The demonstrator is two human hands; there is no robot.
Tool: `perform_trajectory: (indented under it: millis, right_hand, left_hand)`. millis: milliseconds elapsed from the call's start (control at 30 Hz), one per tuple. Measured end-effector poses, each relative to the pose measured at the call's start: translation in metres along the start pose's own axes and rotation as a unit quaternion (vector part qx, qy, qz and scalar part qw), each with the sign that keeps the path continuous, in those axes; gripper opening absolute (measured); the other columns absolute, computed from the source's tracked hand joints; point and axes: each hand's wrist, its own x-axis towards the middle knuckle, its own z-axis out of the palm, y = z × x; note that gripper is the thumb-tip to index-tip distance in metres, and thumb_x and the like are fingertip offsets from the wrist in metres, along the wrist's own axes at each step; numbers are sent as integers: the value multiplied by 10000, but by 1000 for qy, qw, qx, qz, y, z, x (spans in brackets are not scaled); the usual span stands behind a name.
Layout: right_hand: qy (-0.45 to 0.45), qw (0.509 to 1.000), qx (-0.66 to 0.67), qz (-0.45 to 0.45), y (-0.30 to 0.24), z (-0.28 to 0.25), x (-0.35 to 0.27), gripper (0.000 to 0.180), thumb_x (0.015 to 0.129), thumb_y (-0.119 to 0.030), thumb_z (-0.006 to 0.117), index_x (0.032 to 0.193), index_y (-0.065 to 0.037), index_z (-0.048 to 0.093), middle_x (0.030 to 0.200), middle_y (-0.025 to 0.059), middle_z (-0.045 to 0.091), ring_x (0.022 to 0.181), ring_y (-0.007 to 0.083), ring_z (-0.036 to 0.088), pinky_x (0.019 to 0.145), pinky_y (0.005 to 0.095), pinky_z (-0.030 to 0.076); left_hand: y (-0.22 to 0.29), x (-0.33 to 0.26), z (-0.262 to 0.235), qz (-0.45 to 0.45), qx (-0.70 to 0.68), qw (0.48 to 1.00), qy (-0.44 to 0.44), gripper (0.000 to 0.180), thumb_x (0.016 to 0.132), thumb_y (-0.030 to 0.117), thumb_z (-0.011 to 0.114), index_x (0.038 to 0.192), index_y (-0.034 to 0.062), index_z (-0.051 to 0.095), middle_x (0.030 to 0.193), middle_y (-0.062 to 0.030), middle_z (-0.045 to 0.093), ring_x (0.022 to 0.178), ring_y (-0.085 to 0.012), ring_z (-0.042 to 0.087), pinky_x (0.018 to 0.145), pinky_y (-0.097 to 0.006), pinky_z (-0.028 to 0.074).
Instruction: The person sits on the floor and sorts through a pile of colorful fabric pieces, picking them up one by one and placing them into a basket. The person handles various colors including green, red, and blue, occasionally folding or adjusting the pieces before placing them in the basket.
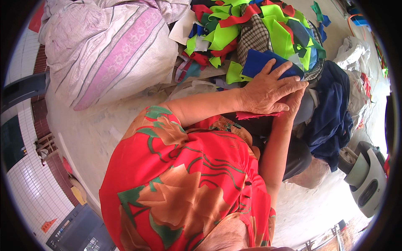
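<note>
My left hand (267, 88) lies palm down with its fingers spread, the tips reaching over a blue piece of cloth (264, 60). Under its heel a frayed red piece of cloth (257, 115) sticks out. My right hand (294, 100) comes up from below and meets the left one; most of its fingers are hidden behind it, so its grip does not show. Just beyond both hands lies a heap of cloth scraps (278, 35) in lime green, red, blue and dark green, along with a checked cloth (253, 39).
A large white woven sack (104, 54) with a pink stripe bulges at the upper left. Dark blue cloth (328, 113) hangs at the right, near a white plastic bag (354, 54). A grey-and-white plastic object (368, 180) stands farther right. A dark grey box-like object (83, 230) is at lower left.
</note>
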Motion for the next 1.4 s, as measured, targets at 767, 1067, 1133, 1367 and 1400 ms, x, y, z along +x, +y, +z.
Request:
perform_trajectory:
  millis: [767,1067,1133,1367,1400]
  right_hand:
    - [-9,979,-201,19,0,36,-3,417,790,-19,639,1181,5,495,1037,142,610,893,247,628,800,372,535]
    - [23,979,-201,7,2,32,2,388,781,-5,652,1147,21,529,1024,126,622,900,229,625,819,345,516]
    - [22,979,-204,10,2,33,2,387,781,-4,653,1147,23,530,1028,125,621,908,230,623,822,345,514]
    - [18,973,-232,-17,6,29,6,283,842,-58,603,1109,21,554,978,106,638,827,199,643,754,313,539]
    - [22,970,-240,-19,6,28,6,278,845,-61,600,1107,20,555,983,105,637,828,196,642,754,307,537]
  left_hand:
    - [-254,-111,20,-534,134,829,101,515,627,412,743,918,27,563,934,-194,601,902,-358,574,765,-446,462]
    - [-206,-74,-21,-382,70,907,161,347,668,319,668,778,-1,588,767,-214,617,754,-380,596,677,-437,471]
    - [-176,-56,-41,-352,13,920,170,334,679,297,669,766,-10,571,753,-215,613,749,-380,594,672,-423,472]
    - [-80,-19,-50,-226,-198,943,141,320,695,178,680,953,9,598,915,-111,619,827,-283,607,735,-343,480]
    - [-69,-16,-51,-205,-146,965,74,341,721,146,670,1025,10,598,978,-98,616,879,-201,596,803,-300,467]
